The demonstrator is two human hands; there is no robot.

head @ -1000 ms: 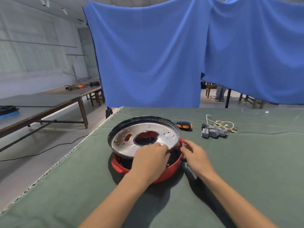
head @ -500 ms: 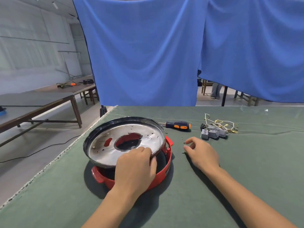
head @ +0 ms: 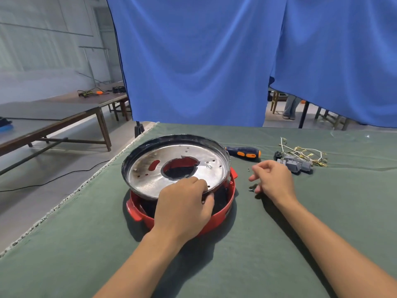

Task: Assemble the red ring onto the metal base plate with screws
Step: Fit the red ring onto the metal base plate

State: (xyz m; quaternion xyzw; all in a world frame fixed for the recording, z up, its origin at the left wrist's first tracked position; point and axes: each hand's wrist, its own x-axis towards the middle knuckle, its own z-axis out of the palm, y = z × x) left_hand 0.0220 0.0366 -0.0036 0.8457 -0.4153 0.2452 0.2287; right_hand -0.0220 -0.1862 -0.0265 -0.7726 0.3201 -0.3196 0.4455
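Fingers of your left hand (head: pixel 184 203) curl over the near rim of the round silver metal base plate (head: pixel 150 181), steadying it atop the red plastic ring (head: pixel 223 214). Your right hand (head: pixel 272 179) hovers loosely curled, apparently empty, over small dark screws (head: pixel 251 189) just right, likely to pick one.

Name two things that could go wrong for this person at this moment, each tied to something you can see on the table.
1. The plate sits tilted on the red ring, steadied only by the left hand at its near rim; it may slip out of line.
2. The screws are tiny and loose on the green cloth by the right hand; a fumbled pick could knock one away.
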